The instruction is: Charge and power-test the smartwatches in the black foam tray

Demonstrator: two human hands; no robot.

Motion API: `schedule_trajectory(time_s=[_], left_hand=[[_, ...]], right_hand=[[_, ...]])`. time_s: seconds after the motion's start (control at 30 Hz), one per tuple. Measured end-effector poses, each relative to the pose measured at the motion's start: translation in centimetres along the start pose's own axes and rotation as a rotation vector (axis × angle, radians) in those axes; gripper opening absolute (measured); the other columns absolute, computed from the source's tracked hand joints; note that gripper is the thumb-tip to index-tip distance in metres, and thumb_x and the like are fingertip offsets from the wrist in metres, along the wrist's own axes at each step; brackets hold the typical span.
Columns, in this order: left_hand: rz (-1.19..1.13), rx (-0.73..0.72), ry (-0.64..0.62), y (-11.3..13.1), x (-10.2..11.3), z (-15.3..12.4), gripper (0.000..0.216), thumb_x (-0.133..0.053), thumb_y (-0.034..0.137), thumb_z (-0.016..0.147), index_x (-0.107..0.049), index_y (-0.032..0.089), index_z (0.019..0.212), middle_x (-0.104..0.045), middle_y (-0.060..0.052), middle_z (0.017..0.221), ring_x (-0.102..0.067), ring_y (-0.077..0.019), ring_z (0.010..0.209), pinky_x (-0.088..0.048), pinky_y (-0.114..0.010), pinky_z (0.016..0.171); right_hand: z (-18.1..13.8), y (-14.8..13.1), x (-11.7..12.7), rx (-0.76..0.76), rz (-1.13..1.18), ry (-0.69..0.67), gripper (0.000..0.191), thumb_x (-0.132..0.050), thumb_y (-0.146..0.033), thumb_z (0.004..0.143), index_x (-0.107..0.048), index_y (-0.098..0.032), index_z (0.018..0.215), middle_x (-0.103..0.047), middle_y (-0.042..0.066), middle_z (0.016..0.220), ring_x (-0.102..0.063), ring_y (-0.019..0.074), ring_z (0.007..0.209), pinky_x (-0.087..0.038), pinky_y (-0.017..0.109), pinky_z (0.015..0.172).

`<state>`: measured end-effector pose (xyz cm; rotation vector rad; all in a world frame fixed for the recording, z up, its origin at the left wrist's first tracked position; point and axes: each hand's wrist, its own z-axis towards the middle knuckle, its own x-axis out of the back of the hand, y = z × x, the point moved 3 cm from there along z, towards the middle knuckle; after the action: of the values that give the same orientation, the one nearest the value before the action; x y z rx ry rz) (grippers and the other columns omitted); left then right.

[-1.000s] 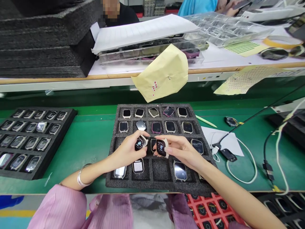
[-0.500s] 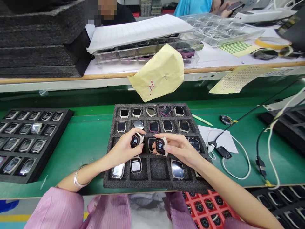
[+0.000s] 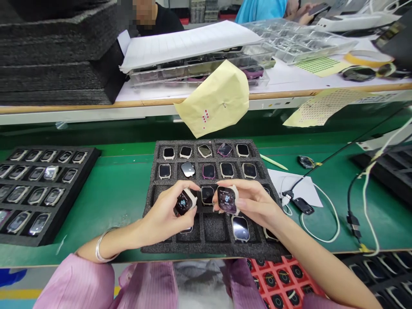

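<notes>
Both hands are raised over a black foam tray [image 3: 215,229] holding several smartwatch bodies in its pockets. My left hand [image 3: 167,210] is closed around a smartwatch [image 3: 184,201] with a pale case, its dark screen lit with small graphics. A second lit smartwatch [image 3: 227,199], also pale-cased, is pinched by its sides in my right hand [image 3: 257,201]. Between the two hands lies another watch [image 3: 207,195] in its pocket. Beyond them sit a purple-framed watch [image 3: 208,171] and a tilted silvery one [image 3: 188,169]. My hands hide part of the nearer rows.
More watches fill a foam tray [image 3: 69,201] on the left. Right of the centre tray are a green pen [image 3: 273,162], white paper [image 3: 313,193] and tangled cables [image 3: 337,223]. A yellow sheet [image 3: 219,101] hangs from the shelf edge. A red tray [image 3: 267,292] stands below the bench.
Both hands have come slightly lower and nearer with their watches. The right-hand watch has shifted right, widening the gap, and the left hand now covers more of the front row.
</notes>
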<state>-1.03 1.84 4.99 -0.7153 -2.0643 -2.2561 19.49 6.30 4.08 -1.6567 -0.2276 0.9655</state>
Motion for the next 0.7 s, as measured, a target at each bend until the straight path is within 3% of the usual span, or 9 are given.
schedule_trajectory(time_s=[0.2,0.33,0.5,0.7], left_hand=[[-0.132,0.127,0.015,-0.9,0.2,0.7,0.037,-0.061,0.018,0.082,-0.048,0.022,0.116,-0.051,0.004,0.080,-0.049,-0.0107,0.071,-0.043,-0.023,0.067],[-0.402,0.278,-0.088,-2.0,-0.2,1.3,0.050,-0.069,0.020,0.074,-0.046,0.021,0.118,-0.052,0.000,0.089,-0.054,-0.0138,0.077,-0.049,-0.026,0.064],[-0.732,0.417,-0.059,-2.9,-0.5,1.2,0.043,-0.063,0.014,0.072,-0.050,0.017,0.113,-0.060,-0.005,0.095,-0.063,-0.0198,0.091,-0.055,-0.037,0.080],[-0.769,0.391,-0.045,-2.7,-0.2,1.0,0.037,-0.062,0.012,0.075,-0.054,0.016,0.111,-0.064,-0.006,0.094,-0.065,-0.0215,0.093,-0.056,-0.040,0.082]], right_hand=[[0.3,0.8,-0.4,-0.163,0.054,0.025,0.046,-0.072,-0.026,0.084,-0.059,-0.017,0.128,-0.072,0.013,0.108,-0.071,0.0275,0.095,-0.056,0.043,0.085],[0.3,1.9,-0.1,-0.279,0.123,0.072,0.043,-0.069,-0.026,0.087,-0.058,-0.018,0.128,-0.067,0.015,0.119,-0.066,0.0290,0.107,-0.048,0.049,0.098],[0.1,2.7,0.2,-0.249,0.111,0.151,0.043,-0.071,-0.021,0.082,-0.060,-0.020,0.124,-0.066,0.013,0.122,-0.066,0.0281,0.108,-0.047,0.050,0.099],[0.1,2.9,0.0,-0.192,0.043,0.141,0.049,-0.073,-0.021,0.080,-0.058,-0.021,0.127,-0.070,0.012,0.113,-0.070,0.0281,0.099,-0.054,0.048,0.092]])
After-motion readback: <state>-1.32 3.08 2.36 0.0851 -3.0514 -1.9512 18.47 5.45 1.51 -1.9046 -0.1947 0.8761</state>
